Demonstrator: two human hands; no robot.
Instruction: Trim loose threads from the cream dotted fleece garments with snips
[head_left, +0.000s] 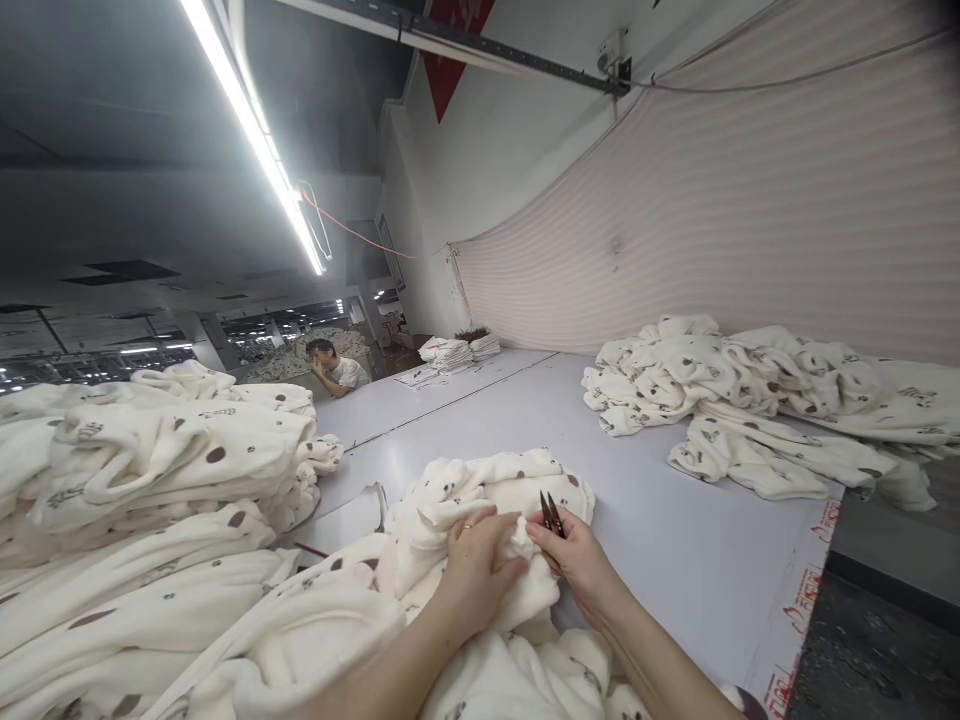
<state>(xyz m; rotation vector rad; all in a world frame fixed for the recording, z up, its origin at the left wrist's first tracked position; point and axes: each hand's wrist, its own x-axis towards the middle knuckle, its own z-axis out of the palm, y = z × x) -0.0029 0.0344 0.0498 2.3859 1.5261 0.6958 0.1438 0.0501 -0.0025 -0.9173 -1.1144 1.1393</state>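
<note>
A white fleece garment (480, 490) with brown spots lies bunched on the table in front of me. My left hand (476, 560), a ring on one finger, pinches a fold of its fabric. My right hand (574, 560) grips small thread snips (551, 513) with the dark blades pointing up and away, just beside the pinched fold. Both hands rest on the garment, close together.
A tall stack of the same spotted garments (150, 470) fills the left. Another heap (757, 400) lies at the right by a striped cloth wall (750, 220). The pale table (675, 540) ends at the right edge. A person (334, 368) sits far back, near folded piles (454, 350).
</note>
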